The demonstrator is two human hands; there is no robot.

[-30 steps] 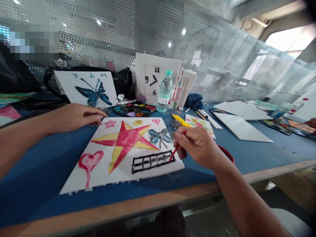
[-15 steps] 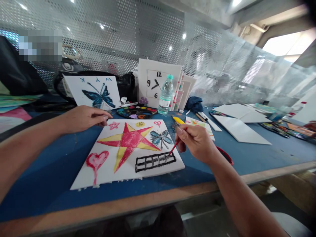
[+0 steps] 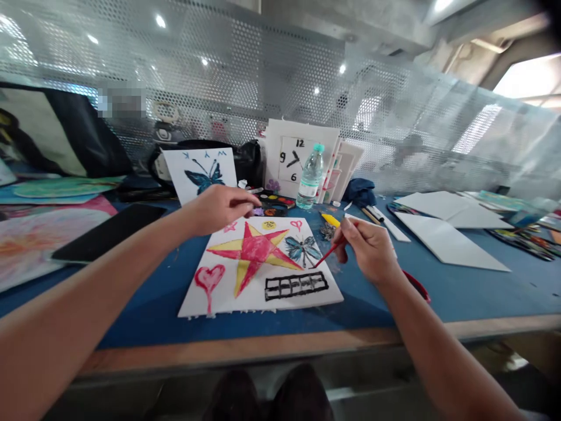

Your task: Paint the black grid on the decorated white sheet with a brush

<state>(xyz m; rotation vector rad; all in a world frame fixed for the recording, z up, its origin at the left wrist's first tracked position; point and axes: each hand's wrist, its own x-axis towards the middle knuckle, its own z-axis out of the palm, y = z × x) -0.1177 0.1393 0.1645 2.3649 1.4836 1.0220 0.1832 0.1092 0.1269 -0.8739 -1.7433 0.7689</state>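
A painted white board point(image 3: 236, 302) lies flat on the blue table, bearing a red and yellow star, hearts, a blue butterfly and a black grid. My right hand point(image 3: 370, 248) pinches a slim red paintbrush point(image 3: 328, 254), its tip just below the butterfly and above the grid. Over the board's far left corner is my left hand point(image 3: 219, 204), fingers stretched loosely and holding nothing visible. Just beyond those fingers sits a paint palette point(image 3: 280, 203) with several colours, partly hidden by the hand.
A water bottle point(image 3: 310, 178) stands before upright boards point(image 3: 280, 131), one with a clock drawing. A butterfly picture point(image 3: 177, 169) leans at the back left. A yellow tube point(image 3: 330, 220) lies near my right hand. White panels point(image 3: 451, 242) lie to the right, a black flat object point(image 3: 109, 233) left.
The view has swung left, so things sit further right. The brush tip has moved from the grid up towards the butterfly. My left hand has shifted from the board's corner edge towards the palette.
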